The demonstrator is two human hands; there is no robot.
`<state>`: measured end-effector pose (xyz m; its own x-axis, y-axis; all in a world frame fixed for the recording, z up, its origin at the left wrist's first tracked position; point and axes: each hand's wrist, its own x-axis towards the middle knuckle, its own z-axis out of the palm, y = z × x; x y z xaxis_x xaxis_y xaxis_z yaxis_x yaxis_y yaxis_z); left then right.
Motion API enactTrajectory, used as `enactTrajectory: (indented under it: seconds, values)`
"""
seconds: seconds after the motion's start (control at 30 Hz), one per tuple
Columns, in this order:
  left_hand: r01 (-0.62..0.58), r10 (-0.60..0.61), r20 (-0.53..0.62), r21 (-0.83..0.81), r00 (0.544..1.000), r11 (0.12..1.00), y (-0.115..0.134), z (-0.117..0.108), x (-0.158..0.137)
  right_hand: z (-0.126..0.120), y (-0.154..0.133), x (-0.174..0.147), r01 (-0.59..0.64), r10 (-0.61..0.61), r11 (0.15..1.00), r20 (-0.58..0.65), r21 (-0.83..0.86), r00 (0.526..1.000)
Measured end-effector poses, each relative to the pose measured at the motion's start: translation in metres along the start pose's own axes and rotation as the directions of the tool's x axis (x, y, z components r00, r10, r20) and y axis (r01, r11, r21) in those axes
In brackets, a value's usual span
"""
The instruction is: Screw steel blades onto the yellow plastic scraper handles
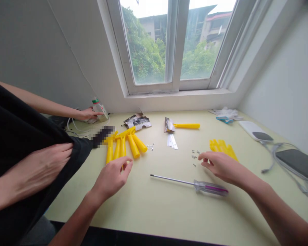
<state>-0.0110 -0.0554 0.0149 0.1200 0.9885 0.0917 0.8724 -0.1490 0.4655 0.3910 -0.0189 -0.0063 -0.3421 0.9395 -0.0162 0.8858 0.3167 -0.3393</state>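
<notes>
My left hand [114, 176] hovers at the near end of several yellow plastic handles [122, 147], fingers loosely bent and apart, with nothing visible in it. Small white nuts [150, 147] lie to the right of those handles. On the right, my right hand [217, 165] is beside a scatter of small screws [194, 156], its fingers half curled with a gap to the thumb. Behind that hand sits a group of yellow plastic pieces [222, 147], partly hidden by it. Between my hands and nearer to me lies a screwdriver [190, 183] with a clear and purple handle.
At the back are printed cardboard packaging [137, 121], another yellow handle [187, 126] and flat metal blades [172, 141]. A person in black stands at left, one hand [88, 114] at a bottle [100, 111]. Gloves [226, 113], a white device [255, 131] and cables [274, 150] are at right.
</notes>
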Motion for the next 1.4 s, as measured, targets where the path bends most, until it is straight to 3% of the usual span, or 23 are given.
enactTrajectory:
  seconds: [0.27,0.43,0.57,0.83,1.13,1.3,1.4]
  values:
    - [0.044,-0.041,-0.029,0.117,0.999,0.992,0.002,0.0,0.063,0.0,-0.034,0.018,0.002,0.008,0.996,0.11,-0.093,0.994]
    - [0.159,-0.152,-0.048,0.241,0.987,0.957,0.015,0.007,0.105,0.006,-0.037,0.016,0.032,-0.013,0.986,0.116,-0.162,0.993]
    - [0.176,-0.185,0.004,0.295,0.983,0.939,0.03,0.023,0.124,0.007,-0.035,0.011,0.079,-0.067,0.987,0.09,-0.137,0.994]
    - [0.154,-0.195,0.077,0.365,0.978,0.918,0.035,0.038,0.131,0.005,-0.032,0.013,0.082,-0.087,0.994,0.064,0.077,0.994]
    - [0.144,-0.196,0.09,0.406,0.977,0.903,0.025,0.032,0.129,0.022,-0.029,0.017,0.145,-0.149,0.986,0.049,0.078,0.988]
    - [0.138,-0.189,0.086,0.407,0.978,0.903,0.021,0.026,0.128,0.017,-0.033,0.016,0.13,-0.133,0.986,0.029,0.102,0.991]
    - [0.125,-0.157,0.048,0.4,0.986,0.908,0.024,0.02,0.134,0.006,-0.024,0.016,0.077,-0.073,0.99,-0.042,0.117,0.996]
